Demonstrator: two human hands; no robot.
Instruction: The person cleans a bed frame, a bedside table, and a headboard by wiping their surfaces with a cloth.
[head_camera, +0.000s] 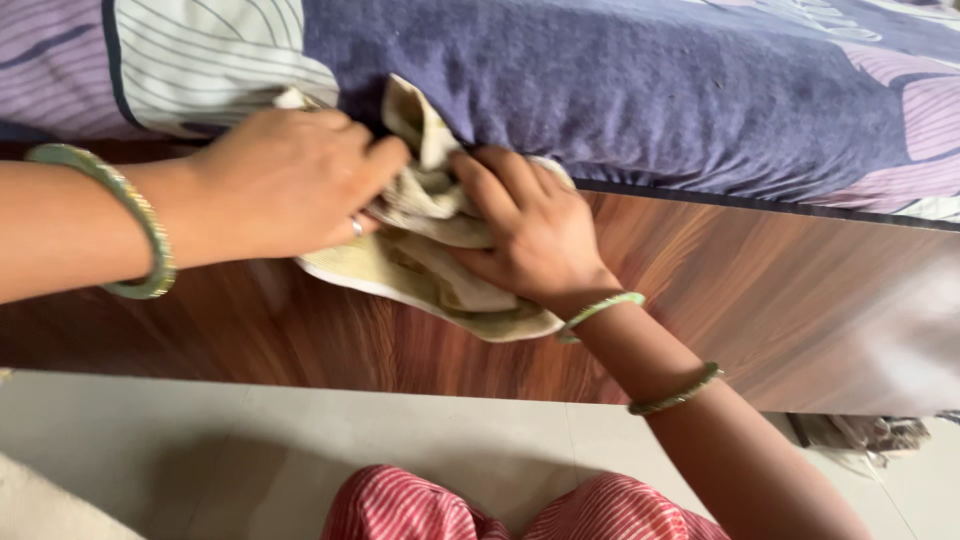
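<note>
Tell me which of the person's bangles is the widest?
The broad green bangle on the left wrist, with a patterned band. The two thin green bangles on the right arm are far narrower.

I see a wooden bed frame panel (780, 290) across the middle. Above it lies the purple patterned bedsheet (650, 90). Below it runs pale tiled floor (200, 450), with red striped trousers (480, 510) lowest.
</note>
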